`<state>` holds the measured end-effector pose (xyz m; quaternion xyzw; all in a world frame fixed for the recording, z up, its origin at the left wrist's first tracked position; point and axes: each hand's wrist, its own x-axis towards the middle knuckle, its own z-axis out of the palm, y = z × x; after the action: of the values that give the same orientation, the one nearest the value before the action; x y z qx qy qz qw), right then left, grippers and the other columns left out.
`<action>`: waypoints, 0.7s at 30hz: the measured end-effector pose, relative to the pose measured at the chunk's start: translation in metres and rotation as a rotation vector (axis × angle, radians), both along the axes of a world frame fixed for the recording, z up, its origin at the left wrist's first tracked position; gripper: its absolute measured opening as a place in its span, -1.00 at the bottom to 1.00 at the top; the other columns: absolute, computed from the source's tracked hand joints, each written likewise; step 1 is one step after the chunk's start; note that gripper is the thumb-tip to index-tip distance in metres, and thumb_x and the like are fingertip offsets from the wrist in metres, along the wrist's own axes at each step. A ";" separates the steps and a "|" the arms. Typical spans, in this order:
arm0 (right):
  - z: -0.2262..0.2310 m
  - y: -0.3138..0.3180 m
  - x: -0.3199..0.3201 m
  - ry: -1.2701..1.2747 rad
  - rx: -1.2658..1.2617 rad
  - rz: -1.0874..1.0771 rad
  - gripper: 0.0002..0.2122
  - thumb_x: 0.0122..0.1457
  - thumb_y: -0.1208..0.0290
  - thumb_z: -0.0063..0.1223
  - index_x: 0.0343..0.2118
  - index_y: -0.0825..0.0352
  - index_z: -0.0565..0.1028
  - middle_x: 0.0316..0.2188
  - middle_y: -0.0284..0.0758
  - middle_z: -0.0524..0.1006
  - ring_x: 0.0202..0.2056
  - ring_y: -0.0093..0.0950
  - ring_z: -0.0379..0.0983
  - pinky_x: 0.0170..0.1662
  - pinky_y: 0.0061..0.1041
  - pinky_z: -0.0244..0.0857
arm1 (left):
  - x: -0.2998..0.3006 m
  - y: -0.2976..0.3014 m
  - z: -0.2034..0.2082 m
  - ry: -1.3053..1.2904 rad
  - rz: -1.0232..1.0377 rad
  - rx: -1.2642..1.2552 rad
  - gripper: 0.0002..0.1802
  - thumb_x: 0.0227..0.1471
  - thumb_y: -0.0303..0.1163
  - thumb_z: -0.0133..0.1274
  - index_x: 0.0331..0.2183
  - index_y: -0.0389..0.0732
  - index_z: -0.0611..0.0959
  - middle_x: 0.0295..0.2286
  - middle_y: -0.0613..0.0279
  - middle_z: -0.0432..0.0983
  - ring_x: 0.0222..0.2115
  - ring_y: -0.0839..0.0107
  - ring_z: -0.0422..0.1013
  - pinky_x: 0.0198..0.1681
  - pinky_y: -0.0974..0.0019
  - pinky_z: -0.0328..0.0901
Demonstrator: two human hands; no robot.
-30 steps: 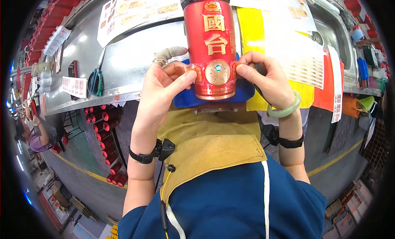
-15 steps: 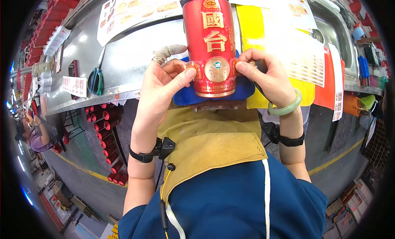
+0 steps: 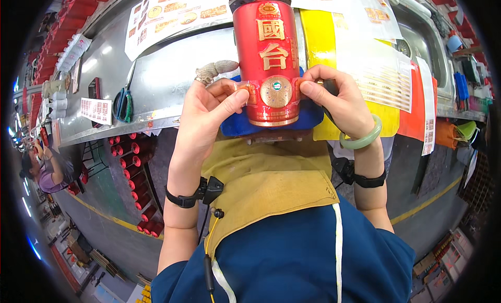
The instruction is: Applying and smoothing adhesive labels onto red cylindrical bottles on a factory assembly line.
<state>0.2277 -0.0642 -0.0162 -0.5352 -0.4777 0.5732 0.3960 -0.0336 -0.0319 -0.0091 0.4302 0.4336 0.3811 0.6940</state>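
Observation:
A red bottle (image 3: 265,55) with large gold characters lies on a blue pad (image 3: 312,116), its neck pointing away from me. Across its lower body runs a clear sticker strip with a round gold label (image 3: 276,92) in the middle. My left hand (image 3: 211,102) pinches the strip's left end between thumb and index finger; ribbed finger cots cover one of its fingertips. At the bottle's right side, thumb and index finger of my right hand (image 3: 339,97) are closed on the strip's other end. A dark object, partly hidden, sits inside the right palm.
Teal-handled scissors (image 3: 123,106) and a small sticker sheet (image 3: 96,110) lie left on the metal table (image 3: 172,68). Printed sheets (image 3: 180,13) spread behind, with yellow sheets (image 3: 319,37) to the right. A sink (image 3: 425,42) is at far right. Several red bottles (image 3: 136,172) stand below left, near another person (image 3: 49,170).
The bottle's base has shifted very slightly toward me. Both hands keep their pinch on the strip's ends, with the left end lifted a little clear of the bottle.

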 end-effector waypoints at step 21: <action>-0.005 0.000 0.000 -0.052 0.029 0.001 -0.78 0.26 0.26 0.24 -0.29 0.36 0.59 -0.50 -0.56 0.48 -0.46 -0.78 0.24 -0.40 -0.70 0.14 | 0.002 -0.002 -0.002 0.043 0.022 0.028 -0.49 0.13 -0.47 0.27 0.05 -0.32 0.43 -0.27 0.24 0.54 -0.24 0.49 0.47 -0.23 0.41 0.33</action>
<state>0.2280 -0.0638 -0.0213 -0.5438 -0.4964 0.5524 0.3909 -0.0316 -0.0342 -0.0109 0.4433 0.4478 0.3852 0.6742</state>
